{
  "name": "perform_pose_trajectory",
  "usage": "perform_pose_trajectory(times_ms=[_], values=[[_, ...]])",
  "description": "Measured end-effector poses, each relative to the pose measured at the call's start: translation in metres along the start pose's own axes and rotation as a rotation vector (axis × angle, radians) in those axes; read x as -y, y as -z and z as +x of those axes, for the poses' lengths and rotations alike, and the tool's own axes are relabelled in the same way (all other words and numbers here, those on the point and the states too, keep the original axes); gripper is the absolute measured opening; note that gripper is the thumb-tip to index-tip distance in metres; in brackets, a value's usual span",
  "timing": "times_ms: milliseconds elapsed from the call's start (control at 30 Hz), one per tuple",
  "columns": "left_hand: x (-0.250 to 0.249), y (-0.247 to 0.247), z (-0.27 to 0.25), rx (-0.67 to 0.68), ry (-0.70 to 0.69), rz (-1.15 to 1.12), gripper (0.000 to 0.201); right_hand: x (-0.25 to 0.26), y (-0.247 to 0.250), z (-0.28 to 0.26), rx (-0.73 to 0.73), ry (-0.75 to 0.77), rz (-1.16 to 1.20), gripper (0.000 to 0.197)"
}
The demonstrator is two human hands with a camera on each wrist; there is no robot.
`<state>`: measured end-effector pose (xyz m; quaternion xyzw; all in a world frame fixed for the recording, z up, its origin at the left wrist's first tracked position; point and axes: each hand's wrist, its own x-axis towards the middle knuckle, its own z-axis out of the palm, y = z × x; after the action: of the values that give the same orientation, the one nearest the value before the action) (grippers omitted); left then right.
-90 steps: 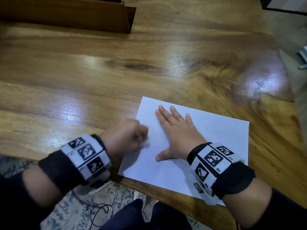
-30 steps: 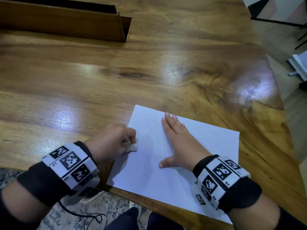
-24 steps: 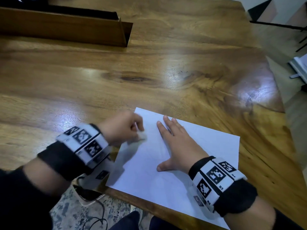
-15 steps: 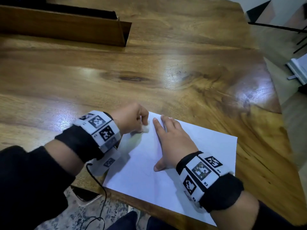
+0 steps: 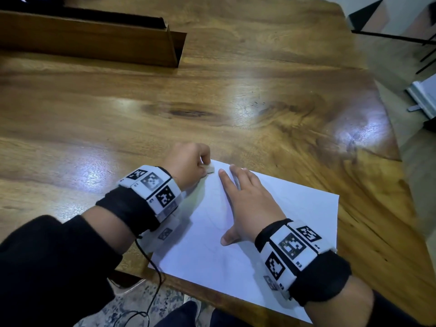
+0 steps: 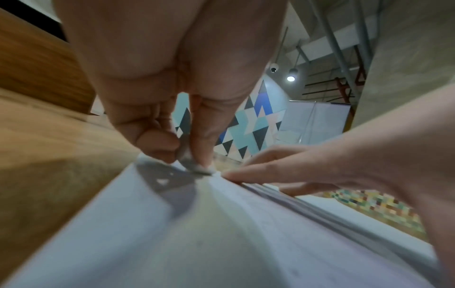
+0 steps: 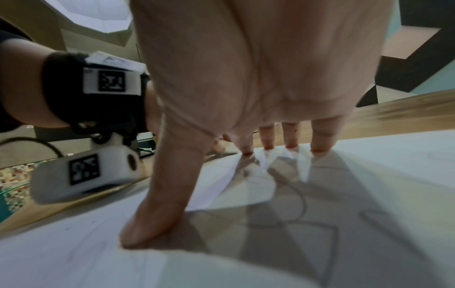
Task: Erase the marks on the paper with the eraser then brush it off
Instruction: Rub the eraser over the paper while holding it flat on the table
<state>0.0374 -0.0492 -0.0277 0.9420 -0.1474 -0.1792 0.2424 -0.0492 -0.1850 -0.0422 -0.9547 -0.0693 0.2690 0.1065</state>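
Observation:
A white sheet of paper lies near the front edge of the wooden table. My left hand pinches a small white eraser between thumb and fingers, its tip on the paper's far left corner; the left wrist view shows the eraser touching the paper. My right hand lies flat with straight fingers on the sheet, pressing it down just right of the eraser. Faint pencil lines show on the paper under the right hand.
A long wooden box stands at the back left of the table. The table's right edge drops to the floor, with a white object beyond it. A black cable hangs from my left wrist below the front edge.
My left hand has carried the eraser from the paper's left edge up to its far left corner. The right hand stays flat on the sheet, shifted slightly.

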Motion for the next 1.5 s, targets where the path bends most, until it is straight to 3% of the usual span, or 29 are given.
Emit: perform_pose_trajectory(times_ms=[33,167,233,333,367,467,533,633,767,867,933,1100,1167,1267,1300,1400,1433,1500], values=[[0.001,-0.001,-0.003,0.024,-0.027,0.01,0.009,0.0,0.0,0.0,0.001,0.001,0.003,0.134],[0.006,0.007,-0.007,0.402,-0.045,0.042,0.012,-0.001,0.0,0.0,-0.007,0.001,0.011,0.134],[0.002,0.008,0.001,0.31,-0.012,0.029,0.012,-0.001,0.0,-0.001,-0.006,0.004,0.015,0.134],[-0.006,0.0,0.002,0.022,-0.027,0.024,0.011,-0.001,0.0,-0.002,-0.007,0.009,0.018,0.134],[-0.005,-0.004,-0.003,0.016,-0.052,0.027,0.01,-0.001,0.0,-0.002,-0.008,0.01,0.02,0.134],[0.005,-0.006,-0.017,0.248,-0.124,0.057,0.021,-0.001,-0.001,-0.001,-0.017,0.006,0.039,0.135],[0.009,-0.005,-0.022,0.311,-0.11,0.091,0.034,-0.001,-0.001,-0.001,-0.021,0.006,0.051,0.136],[0.008,-0.007,-0.025,0.253,-0.103,0.111,0.028,-0.002,0.0,-0.003,-0.027,-0.008,0.085,0.139],[0.0,0.002,-0.014,0.302,-0.037,0.036,0.012,-0.002,0.001,-0.005,-0.033,-0.005,0.074,0.139],[-0.011,0.002,0.008,0.083,-0.025,0.023,0.012,-0.002,0.002,-0.005,-0.028,-0.007,0.065,0.139],[-0.013,-0.002,0.01,0.034,-0.066,0.033,0.01,-0.002,0.002,-0.005,-0.027,-0.009,0.069,0.139],[0.001,0.002,-0.002,0.338,-0.125,0.069,0.027,-0.002,0.001,-0.004,-0.026,-0.014,0.07,0.139],[-0.002,0.001,0.006,0.236,-0.121,0.057,0.014,-0.002,0.0,-0.004,-0.028,-0.011,0.057,0.139],[-0.009,-0.006,0.009,0.058,-0.13,0.059,0.012,-0.002,0.0,-0.004,-0.026,-0.008,0.043,0.139],[-0.006,-0.008,0.006,0.087,-0.152,0.06,0.011,-0.002,0.0,-0.004,-0.029,-0.009,0.046,0.139],[0.002,-0.004,-0.003,0.353,-0.166,0.09,0.018,-0.002,0.0,-0.004,-0.032,-0.013,0.059,0.139],[0.002,-0.002,-0.002,0.37,-0.154,0.088,0.016,-0.002,0.0,-0.004,-0.029,-0.013,0.059,0.139],[-0.002,-0.004,0.007,0.245,-0.128,0.049,0.012,-0.002,0.001,-0.004,-0.027,-0.01,0.051,0.138]])
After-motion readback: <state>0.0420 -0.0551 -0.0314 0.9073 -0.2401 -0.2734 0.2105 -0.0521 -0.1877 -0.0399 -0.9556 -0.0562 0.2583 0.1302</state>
